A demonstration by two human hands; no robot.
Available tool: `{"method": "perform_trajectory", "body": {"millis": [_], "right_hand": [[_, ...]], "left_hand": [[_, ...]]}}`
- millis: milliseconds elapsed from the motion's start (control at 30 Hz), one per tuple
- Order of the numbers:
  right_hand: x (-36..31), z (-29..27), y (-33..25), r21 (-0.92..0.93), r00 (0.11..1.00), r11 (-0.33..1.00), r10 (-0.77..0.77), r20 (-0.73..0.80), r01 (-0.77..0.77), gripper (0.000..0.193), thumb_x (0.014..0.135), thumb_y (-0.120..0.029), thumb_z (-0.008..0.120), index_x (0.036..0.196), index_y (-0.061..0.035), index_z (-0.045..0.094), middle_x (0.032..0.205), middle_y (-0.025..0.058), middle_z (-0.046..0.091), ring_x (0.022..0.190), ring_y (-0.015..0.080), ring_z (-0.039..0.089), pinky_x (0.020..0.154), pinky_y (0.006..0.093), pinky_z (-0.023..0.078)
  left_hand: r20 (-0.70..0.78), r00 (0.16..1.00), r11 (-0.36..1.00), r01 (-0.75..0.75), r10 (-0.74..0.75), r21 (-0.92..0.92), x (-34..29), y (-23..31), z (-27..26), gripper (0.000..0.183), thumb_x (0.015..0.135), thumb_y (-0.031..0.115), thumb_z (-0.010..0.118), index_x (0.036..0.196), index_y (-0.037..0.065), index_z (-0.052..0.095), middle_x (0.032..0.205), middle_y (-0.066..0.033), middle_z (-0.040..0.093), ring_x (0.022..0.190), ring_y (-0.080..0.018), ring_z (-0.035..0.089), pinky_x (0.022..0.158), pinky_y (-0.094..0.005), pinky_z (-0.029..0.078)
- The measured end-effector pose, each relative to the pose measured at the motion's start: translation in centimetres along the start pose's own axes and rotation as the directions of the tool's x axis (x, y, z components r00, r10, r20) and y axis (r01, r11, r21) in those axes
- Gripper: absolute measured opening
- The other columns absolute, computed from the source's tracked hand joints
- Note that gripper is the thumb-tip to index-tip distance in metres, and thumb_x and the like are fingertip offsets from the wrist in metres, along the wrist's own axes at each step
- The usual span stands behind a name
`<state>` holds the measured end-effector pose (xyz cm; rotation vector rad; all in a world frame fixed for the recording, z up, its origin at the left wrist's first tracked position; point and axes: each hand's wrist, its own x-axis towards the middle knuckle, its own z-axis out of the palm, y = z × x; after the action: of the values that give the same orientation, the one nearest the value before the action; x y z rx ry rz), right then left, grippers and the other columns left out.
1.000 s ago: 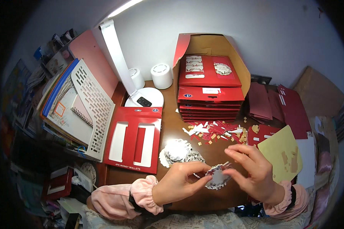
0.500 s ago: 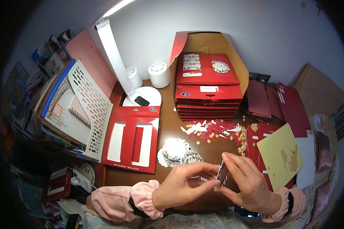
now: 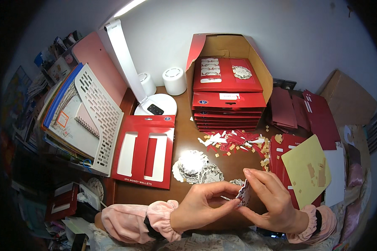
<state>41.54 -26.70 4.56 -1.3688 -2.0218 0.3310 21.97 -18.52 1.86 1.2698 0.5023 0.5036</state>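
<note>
Between my two hands, near the front edge of the table, a small scalloped paper cut-out [image 3: 244, 194] with dark print stands tilted. My left hand [image 3: 205, 205] pinches its left edge between thumb and fingers. The fingertips of my right hand [image 3: 273, 201] press against its other side, with the thumb below. Behind my left hand lies a heap of similar white cut-outs [image 3: 192, 163], partly washed out by the lamp light. A red cardboard sleeve [image 3: 140, 152] with two long windows lies to the left.
An open carton [image 3: 262, 79] of stacked red packs stands at the back. In front of it are red and white paper strips [image 3: 230, 140] and small tan squares [image 3: 265, 154]. A yellow sheet [image 3: 306, 167] lies on red cards at right. A white lamp [image 3: 125, 58] and perforated file holder [image 3: 100, 138] stand left.
The cut-out in my hands has turned, so more of its printed scalloped face shows. My left hand has shifted slightly to the right; my right hand stays almost in place.
</note>
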Motion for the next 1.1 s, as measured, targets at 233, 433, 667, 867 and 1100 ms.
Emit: {"method": "perform_trajectory", "body": {"millis": [233, 433, 667, 867, 1100], "right_hand": [[-0.2, -0.3, 0.1, 0.107, 1.0, 0.994, -0.008, 0.007, 0.007, 0.075, 0.069, -0.011, 0.083, 0.134, 0.0064, 0.05, 0.13, 0.021, 0.054, 0.114, 0.0355, 0.058, 0.094, 0.0415, 0.049], [-0.4, -0.1, 0.5, 0.211, 1.0, 0.977, -0.015, 0.02, 0.011, 0.075, 0.069, -0.012, 0.084, 0.134, 0.0056, 0.05, 0.13, 0.0216, 0.054, 0.114, 0.0352, 0.058, 0.094, 0.041, 0.05], [-0.3, -0.3, 0.7, 0.267, 0.999, 0.964, -0.015, 0.039, 0.004, 0.074, 0.072, -0.015, 0.085, 0.135, 0.0041, 0.051, 0.13, 0.0215, 0.055, 0.113, 0.0341, 0.059, 0.093, 0.04, 0.05], [-0.2, -0.4, 1.2, 0.309, 0.998, 0.951, -0.039, 0.053, 0.02, 0.074, 0.072, -0.02, 0.086, 0.134, 0.0036, 0.053, 0.128, 0.021, 0.057, 0.113, 0.0323, 0.06, 0.093, 0.038, 0.051], [-0.2, -0.6, 1.4, 0.339, 0.997, 0.941, -0.039, 0.069, 0.013, 0.076, 0.071, -0.022, 0.087, 0.133, 0.005, 0.053, 0.128, 0.0217, 0.057, 0.113, 0.0317, 0.062, 0.093, 0.0367, 0.052]], "left_hand": [[0.096, 0.99, 0.985, -0.118, 0.107, 0.122, 0.5, -0.7, -1.0, 0.059, 0.084, 0.01, 0.077, 0.134, -0.002, 0.049, 0.127, -0.0124, 0.055, 0.112, -0.0183, 0.06, 0.095, -0.0304, 0.053], [0.183, 0.98, 0.972, 0.111, -0.072, -0.208, 0.4, -0.6, -0.6, 0.072, 0.082, 0.01, 0.079, 0.142, -0.001, 0.04, 0.139, -0.0114, 0.045, 0.121, -0.0211, 0.054, 0.099, -0.0317, 0.052], [0.163, 0.978, 0.975, 0.157, -0.131, -0.159, 0.1, 0.2, -0.9, 0.069, 0.082, 0.007, 0.078, 0.139, -0.003, 0.043, 0.136, -0.012, 0.049, 0.121, -0.0206, 0.055, 0.099, -0.0318, 0.053], [0.165, 0.979, 0.975, 0.145, -0.117, -0.168, -0.1, -0.4, -1.1, 0.068, 0.081, 0.007, 0.079, 0.138, -0.003, 0.044, 0.136, -0.0125, 0.049, 0.121, -0.0211, 0.055, 0.098, -0.0315, 0.054], [0.185, 0.973, 0.96, 0.179, -0.14, -0.213, -0.2, -0.4, -1.2, 0.066, 0.082, 0.004, 0.077, 0.138, -0.004, 0.042, 0.138, -0.0134, 0.047, 0.123, -0.0215, 0.055, 0.097, -0.0311, 0.054]]}}
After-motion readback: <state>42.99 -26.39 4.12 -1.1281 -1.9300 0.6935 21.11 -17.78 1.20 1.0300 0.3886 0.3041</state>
